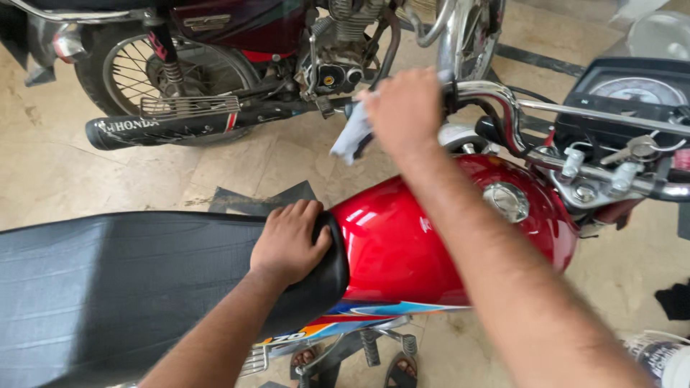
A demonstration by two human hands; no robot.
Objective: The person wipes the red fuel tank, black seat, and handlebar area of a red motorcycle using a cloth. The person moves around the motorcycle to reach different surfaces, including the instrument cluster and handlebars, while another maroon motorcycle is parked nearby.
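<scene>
Left hand (290,241) lies flat, fingers together, on the front of the black seat (108,287), the red tank (402,237) just beyond its fingertips. Further out, right hand (404,108) clenches a pale cloth (352,136) around the handlebar grip, chrome handlebar (496,97) beside it.
</scene>
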